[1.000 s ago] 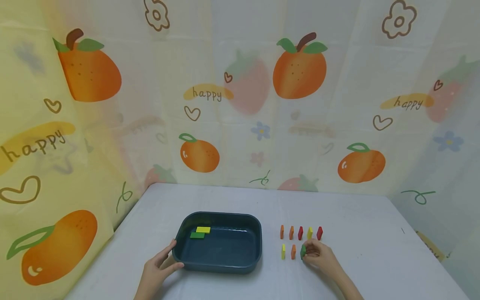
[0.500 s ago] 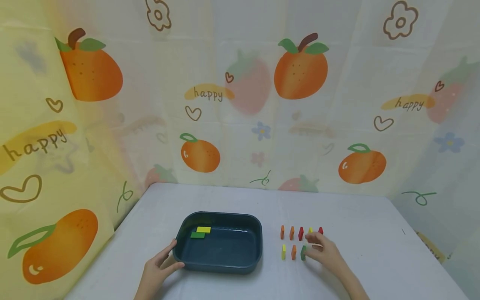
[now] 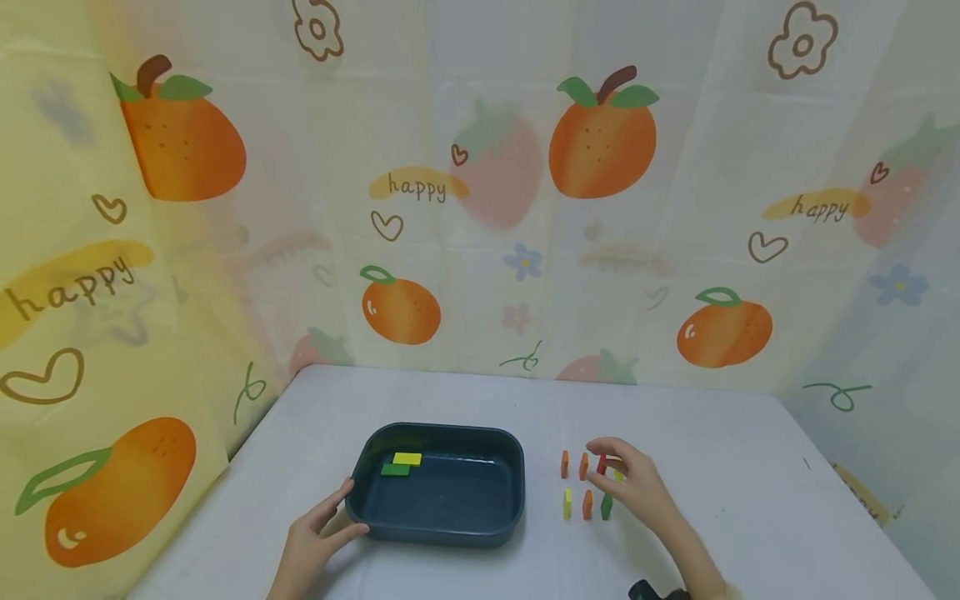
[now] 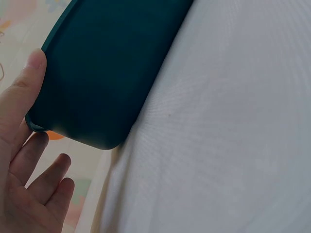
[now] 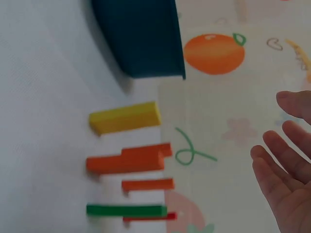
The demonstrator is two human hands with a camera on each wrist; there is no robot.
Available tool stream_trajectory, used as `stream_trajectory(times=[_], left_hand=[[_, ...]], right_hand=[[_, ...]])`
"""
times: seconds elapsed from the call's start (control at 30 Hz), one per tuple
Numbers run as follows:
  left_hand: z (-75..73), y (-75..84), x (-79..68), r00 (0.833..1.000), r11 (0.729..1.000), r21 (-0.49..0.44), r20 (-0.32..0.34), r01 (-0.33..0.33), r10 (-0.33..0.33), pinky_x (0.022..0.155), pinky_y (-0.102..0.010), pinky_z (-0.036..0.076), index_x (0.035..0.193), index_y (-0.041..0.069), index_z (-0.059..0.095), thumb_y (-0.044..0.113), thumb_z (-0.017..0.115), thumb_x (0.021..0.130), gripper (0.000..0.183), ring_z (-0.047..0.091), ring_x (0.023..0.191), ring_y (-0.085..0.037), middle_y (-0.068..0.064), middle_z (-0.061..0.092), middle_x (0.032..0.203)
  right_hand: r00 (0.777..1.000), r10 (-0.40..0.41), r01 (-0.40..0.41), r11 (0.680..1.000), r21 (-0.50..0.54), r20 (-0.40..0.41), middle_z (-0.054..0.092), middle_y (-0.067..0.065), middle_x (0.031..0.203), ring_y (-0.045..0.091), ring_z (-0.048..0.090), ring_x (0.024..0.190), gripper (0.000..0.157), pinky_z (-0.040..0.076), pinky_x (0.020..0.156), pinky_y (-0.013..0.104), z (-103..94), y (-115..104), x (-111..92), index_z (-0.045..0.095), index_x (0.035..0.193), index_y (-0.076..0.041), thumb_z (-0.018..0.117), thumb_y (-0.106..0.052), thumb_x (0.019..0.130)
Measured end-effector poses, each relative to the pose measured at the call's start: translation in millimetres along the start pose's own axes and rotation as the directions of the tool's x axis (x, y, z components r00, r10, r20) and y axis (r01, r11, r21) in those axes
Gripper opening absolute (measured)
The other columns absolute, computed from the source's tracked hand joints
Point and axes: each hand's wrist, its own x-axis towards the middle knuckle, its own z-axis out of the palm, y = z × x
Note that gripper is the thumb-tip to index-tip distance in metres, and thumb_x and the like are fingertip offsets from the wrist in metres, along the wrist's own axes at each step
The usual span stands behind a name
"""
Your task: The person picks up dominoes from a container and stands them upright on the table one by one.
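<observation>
My left hand holds the near left corner of a dark teal rectangular tray, thumb and index finger on its walls. A yellow block and a green block lie flat inside. My right hand, fingers apart and holding nothing, hovers over the back row of small upright domino-like blocks. Orange, second orange and red blocks show there, a yellow block partly covered. The front row has a yellow block, an orange block and a green block.
A white cloth covers the table. Behind and to the left hang curtains printed with fruit. A black object is at my right wrist near the bottom edge.
My right hand has left the green block in the front row, which still stands upright, and moved back and left over the back row. The left hand and tray stay put.
</observation>
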Motion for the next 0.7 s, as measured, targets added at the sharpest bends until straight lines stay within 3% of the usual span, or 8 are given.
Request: stream_trajectory(times=[0.17, 0.4, 0.7], left_hand=[[-0.7, 0.4, -0.6, 1.0, 1.0, 0.005, -0.002, -0.004, 0.004, 0.096, -0.04, 0.036, 0.126, 0.006, 0.052, 0.024, 0.078, 0.068, 0.066, 0.037, 0.121, -0.022, -0.005, 0.045, 0.13], [-1.0, 2.2, -1.3, 1.0, 1.0, 0.015, -0.01, -0.024, 0.024, 0.096, -0.039, 0.037, 0.126, 0.006, 0.052, 0.023, 0.077, 0.069, 0.065, 0.038, 0.12, -0.022, -0.005, 0.045, 0.129], [-0.7, 5.0, -3.2, 0.999, 0.999, 0.0, -0.013, -0.04, 0.04, 0.096, -0.041, 0.036, 0.125, 0.004, 0.052, 0.021, 0.077, 0.069, 0.064, 0.038, 0.119, -0.024, -0.009, 0.046, 0.129]], right_hand=[[0.999, -0.044, 0.044, 0.999, 0.032, 0.02, 0.059, 0.012, 0.101, 0.03, 0.055, 0.096, 0.033, 0.048, 0.083, 0.038, 15.2, -15.0, 11.5, 0.058, 0.103, 0.005, 0.071, 0.001, 0.073], [0.989, -0.115, 0.107, 0.99, 0.092, 0.088, 0.058, 0.019, 0.099, 0.038, 0.053, 0.093, 0.033, 0.046, 0.082, 0.047, 39.2, -56.9, 22.4, 0.055, 0.101, 0.012, 0.069, 0.01, 0.071], [0.992, -0.09, 0.078, 0.989, 0.124, 0.089, 0.059, 0.015, 0.101, 0.033, 0.054, 0.098, 0.032, 0.044, 0.088, 0.039, 68.2, -77.0, 37.3, 0.056, 0.103, 0.007, 0.07, 0.005, 0.074]])
